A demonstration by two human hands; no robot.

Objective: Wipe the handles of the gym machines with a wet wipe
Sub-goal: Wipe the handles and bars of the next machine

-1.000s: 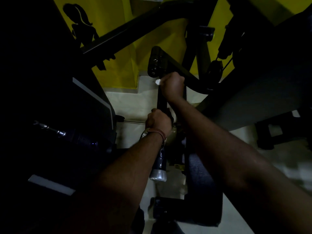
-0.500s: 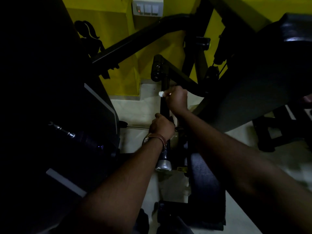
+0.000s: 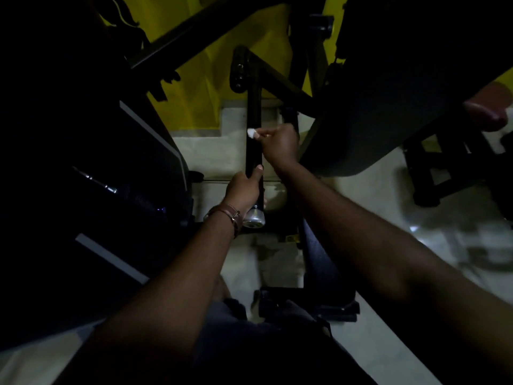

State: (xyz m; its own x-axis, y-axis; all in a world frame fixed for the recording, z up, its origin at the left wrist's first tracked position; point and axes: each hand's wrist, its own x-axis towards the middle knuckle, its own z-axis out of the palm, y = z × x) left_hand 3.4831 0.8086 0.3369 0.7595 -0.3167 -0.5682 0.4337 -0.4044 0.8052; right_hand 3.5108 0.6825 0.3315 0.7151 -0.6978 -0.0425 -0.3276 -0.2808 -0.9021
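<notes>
Since half a second ago my right hand (image 3: 280, 143) has slid down the handle (image 3: 254, 140), its fingers pinching the white wet wipe (image 3: 251, 133) against the black bar at 12 o'clock. My left hand (image 3: 244, 190) grips the bar's lower end. I judge the small, bunched wipe could slip out or miss the bar's far side.

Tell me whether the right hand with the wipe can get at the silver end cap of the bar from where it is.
Probably not directly. The left hand grips the black bar just above the silver end cap, between it and the right hand holding the wipe.
</notes>
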